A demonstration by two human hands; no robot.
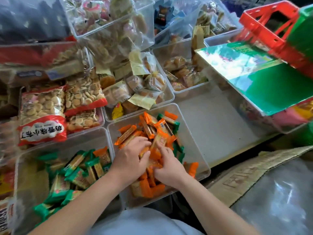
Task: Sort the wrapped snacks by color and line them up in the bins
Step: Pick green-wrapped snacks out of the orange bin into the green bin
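I see little free room: clear bins stand wall to wall across the bench. The centre bin (196, 133) shares its left wall with the left bin (23, 167) and its right wall with an empty bin (213, 119), the one open floor in reach. A green box (271, 85) overhangs that empty bin's far side, with a red basket (271, 26) above it. Flattened cardboard (250, 168) lies past the bench's near right edge. Biscuit bags (42, 109) are stacked behind the left bin.

The orange snacks (152, 123) are heaped loose in the centre bin, directly under and beyond both hands, with a few green-ended packets mixed in along the right side of the heap. The green snacks (76, 177) lie jumbled in the left bin, just beside my left forearm, and a couple of orange packets sit among them near the shared wall.

My left hand (130, 160) is down on the heap, fingers curled over orange snacks. My right hand (169, 168) is just beside it, almost touching, with fingers bent into the same heap and gripping orange wrappers. Neither hand is spread flat.
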